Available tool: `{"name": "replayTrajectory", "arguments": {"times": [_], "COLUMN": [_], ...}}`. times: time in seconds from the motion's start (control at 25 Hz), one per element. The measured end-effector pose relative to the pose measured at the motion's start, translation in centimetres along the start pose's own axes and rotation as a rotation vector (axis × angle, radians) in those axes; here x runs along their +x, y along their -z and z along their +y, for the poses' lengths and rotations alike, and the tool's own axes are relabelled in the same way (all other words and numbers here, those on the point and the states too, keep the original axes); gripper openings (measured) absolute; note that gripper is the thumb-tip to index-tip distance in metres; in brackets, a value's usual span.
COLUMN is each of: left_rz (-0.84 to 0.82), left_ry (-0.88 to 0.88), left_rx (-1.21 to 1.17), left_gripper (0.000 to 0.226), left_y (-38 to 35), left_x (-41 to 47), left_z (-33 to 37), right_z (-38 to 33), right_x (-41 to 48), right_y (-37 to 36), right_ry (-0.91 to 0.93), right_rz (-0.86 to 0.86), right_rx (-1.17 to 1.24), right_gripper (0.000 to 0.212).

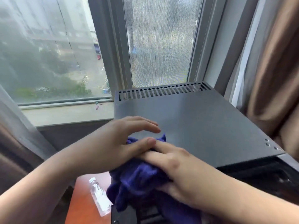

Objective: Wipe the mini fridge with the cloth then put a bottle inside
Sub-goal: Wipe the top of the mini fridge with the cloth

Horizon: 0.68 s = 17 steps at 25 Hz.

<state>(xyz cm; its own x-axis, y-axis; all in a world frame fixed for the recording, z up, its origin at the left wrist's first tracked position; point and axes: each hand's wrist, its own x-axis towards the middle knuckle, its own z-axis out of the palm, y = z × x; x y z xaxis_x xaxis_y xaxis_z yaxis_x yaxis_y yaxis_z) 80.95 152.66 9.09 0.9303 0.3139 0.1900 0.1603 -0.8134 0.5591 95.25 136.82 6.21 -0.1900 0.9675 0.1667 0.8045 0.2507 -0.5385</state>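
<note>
Right hand grip clutching purple cloth on mini fridge, left hand grip spread, clear bottle label blurred

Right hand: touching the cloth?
Touching. Head view: the right hand grips the cloth, with the fabric bunched under its palm and no gap visible.

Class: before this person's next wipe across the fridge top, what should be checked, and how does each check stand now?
1. Grip: ok, right hand grips the purple cloth.
2. Cloth on mini fridge top: ok, at its near left corner.
3. Left hand out of the way: not ok, open over the cloth.
4. Bottle ready: ok, lying on the table beside the fridge.
5. Fridge door state: cannot tell.
</note>
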Motion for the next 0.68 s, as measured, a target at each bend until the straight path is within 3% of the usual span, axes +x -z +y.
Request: {"name": "replayTrajectory", "arguments": {"times": [0.16,0.32,0.44,0.52,0.68], "left_rz": [0.042,0.027,0.109,0.17,0.254], "left_ry": [0.005,0.028,0.082,0.12,0.239], "left_rx": [0.026,0.21,0.125,0.12,-0.01], "left_gripper": [0.048,0.033,0.031,0.027,0.025], "left_y": [-1.4,-2.4,-1.9,-1.6,-1.6], "left_x": [1.6,2.9,2.0,0.9,-1.6], "left_z": [0.5,-0.1,-0.5,-0.9,-1.3], "right_z": [5.6,14.0,16.1,14.6,6.2], "right_x": [1.5,0.8,-0.7,-0.6,-0.2], "right_y": [3.5,9.6,11.2,9.8,3.9], "right_ry": [-0.112,-0.473,-0.604,-0.557,-0.198], "right_rz": [0.113,0.252,0.297,0.267,0.17], "right_rx": [-0.099,-0.311,-0.359,-0.345,-0.14], "right_gripper": [0.067,0.072,0.072,0.074,0.066]}}
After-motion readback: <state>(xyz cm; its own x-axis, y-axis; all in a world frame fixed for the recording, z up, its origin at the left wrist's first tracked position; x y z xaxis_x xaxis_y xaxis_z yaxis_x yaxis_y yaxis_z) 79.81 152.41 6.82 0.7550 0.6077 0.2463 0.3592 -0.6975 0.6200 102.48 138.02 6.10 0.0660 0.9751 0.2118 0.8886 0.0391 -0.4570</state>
